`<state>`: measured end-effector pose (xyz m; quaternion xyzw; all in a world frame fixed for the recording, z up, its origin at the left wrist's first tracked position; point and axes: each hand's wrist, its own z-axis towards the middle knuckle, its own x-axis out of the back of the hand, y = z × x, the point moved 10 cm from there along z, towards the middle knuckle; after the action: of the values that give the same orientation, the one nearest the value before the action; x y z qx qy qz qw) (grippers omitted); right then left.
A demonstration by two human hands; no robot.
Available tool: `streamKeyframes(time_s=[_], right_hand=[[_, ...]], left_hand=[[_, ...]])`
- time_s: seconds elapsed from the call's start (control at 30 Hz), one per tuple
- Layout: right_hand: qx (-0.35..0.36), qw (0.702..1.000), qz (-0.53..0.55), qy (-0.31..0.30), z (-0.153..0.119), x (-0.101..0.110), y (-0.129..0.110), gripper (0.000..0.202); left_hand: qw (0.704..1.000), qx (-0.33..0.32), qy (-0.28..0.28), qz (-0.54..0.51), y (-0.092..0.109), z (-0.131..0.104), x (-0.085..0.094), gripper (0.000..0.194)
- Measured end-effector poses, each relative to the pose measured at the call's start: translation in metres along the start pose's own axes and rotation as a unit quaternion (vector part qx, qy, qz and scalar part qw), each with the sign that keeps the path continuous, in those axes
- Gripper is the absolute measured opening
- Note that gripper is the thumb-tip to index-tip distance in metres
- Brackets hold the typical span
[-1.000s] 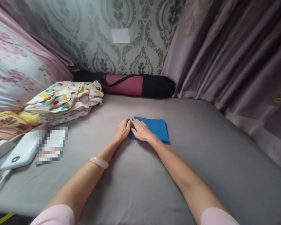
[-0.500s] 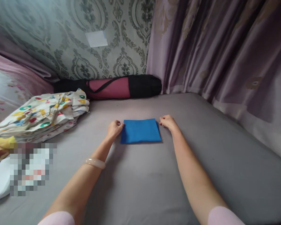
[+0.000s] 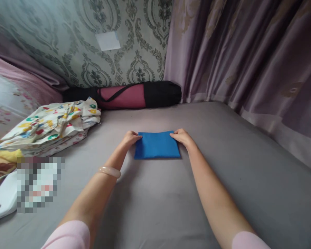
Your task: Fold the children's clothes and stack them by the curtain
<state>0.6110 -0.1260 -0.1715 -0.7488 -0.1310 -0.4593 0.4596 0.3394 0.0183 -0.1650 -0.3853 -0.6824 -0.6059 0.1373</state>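
Note:
A flat blue rectangle of what looks like folded cloth lies on the grey bed sheet in front of me. At its far left corner, my left hand pinches the edge, thumb on top. My right hand grips the far right corner in the same way, its thumb over the blue surface. The fingers beneath the cloth are hidden on both sides. A pale bangle circles my left wrist.
To the left sits a pile of folded patterned fabric, with a white object with a round metal ring and a pixelated patch nearer me. A pink and black long bag lies along the wall. Purple curtains hang at the right.
My right hand has moved left from beside the blue cloth onto its corner. My left hand has shifted slightly inward, its thumb now over the cloth. The view has shifted a little.

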Motion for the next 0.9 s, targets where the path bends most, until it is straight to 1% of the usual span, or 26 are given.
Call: streamKeyframes(time_s=[0.07, 0.17, 0.3, 0.43, 0.5, 0.57, 0.67, 0.77, 0.9], right_hand=[[0.012, 1.0, 0.002, 0.002, -0.001, 0.0, -0.004, 0.025], [0.024, 0.999, 0.013, 0.016, -0.003, 0.004, -0.009, 0.019], [0.026, 0.998, 0.047, 0.024, -0.006, 0.01, -0.014, 0.015], [-0.009, 0.992, 0.128, -0.001, -0.014, 0.014, -0.017, 0.009], [-0.033, 0.983, 0.178, -0.016, -0.022, 0.019, -0.02, 0.013], [-0.04, 0.972, 0.23, -0.023, -0.031, 0.028, -0.028, 0.021], [-0.018, 0.956, 0.292, -0.012, -0.044, 0.047, -0.042, 0.025], [0.022, 0.947, 0.319, 0.004, -0.051, 0.065, -0.052, 0.022], [0.073, 0.938, 0.337, 0.039, -0.056, 0.085, -0.058, 0.022]], left_hand=[[1.0, 0.004, -0.003, -0.008, 0.003, -0.004, 0.0, 0.016], [1.0, -0.009, -0.002, -0.025, 0.011, -0.01, 0.002, 0.015], [0.995, -0.021, -0.012, -0.092, 0.019, -0.015, 0.006, 0.018], [0.99, 0.003, -0.037, -0.136, 0.022, -0.019, 0.01, 0.02], [0.987, 0.001, -0.037, -0.156, 0.028, -0.022, 0.015, 0.019], [0.984, -0.01, -0.035, -0.174, 0.037, -0.026, 0.022, 0.016], [0.978, -0.027, -0.027, -0.206, 0.052, -0.034, 0.035, 0.012], [0.963, -0.048, -0.027, -0.265, 0.069, -0.043, 0.048, 0.013], [0.935, -0.093, -0.024, -0.341, 0.089, -0.052, 0.063, 0.016]])
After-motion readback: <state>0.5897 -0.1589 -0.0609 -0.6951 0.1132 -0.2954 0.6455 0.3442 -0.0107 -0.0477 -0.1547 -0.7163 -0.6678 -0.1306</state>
